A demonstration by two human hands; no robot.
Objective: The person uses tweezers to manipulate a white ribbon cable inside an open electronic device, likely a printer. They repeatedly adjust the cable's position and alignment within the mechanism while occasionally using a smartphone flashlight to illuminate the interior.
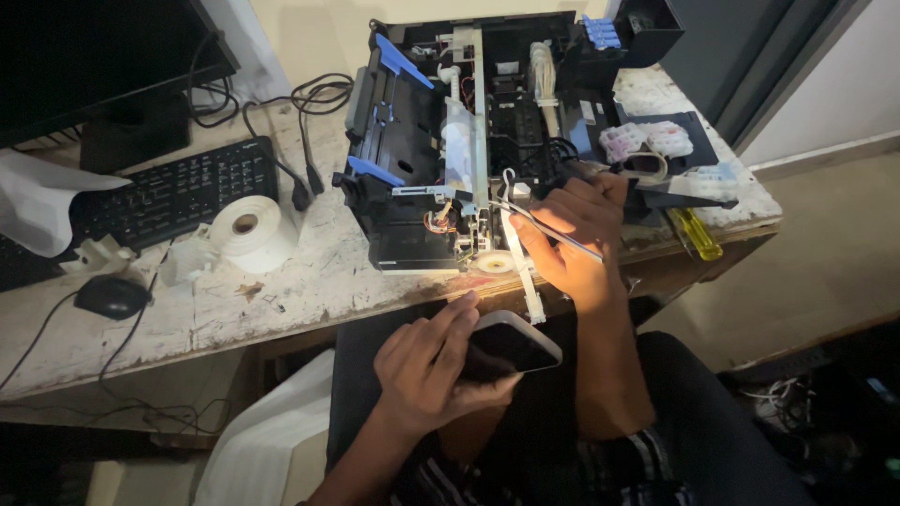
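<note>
Both forearms are bare from the elbow down, with no sleeve reaching the wrists. The left hand (433, 367) and the right hand (574, 245) wear no gloves, rings, watch or bands that can be seen. Dark trousers (694, 422) cover the lap and thighs. At the bottom edge of the view, a dark garment with pale stripes (619, 468) shows at the waist.

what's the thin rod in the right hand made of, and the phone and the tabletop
The thin rod in the right hand looks like bare metal: slim, straight, with a bright silvery glint. The phone in the left hand shows a glossy dark face, probably glass, with a pale rim, metal or plastic. The tabletop seems painted wood, matte white, worn and scratched.
</note>
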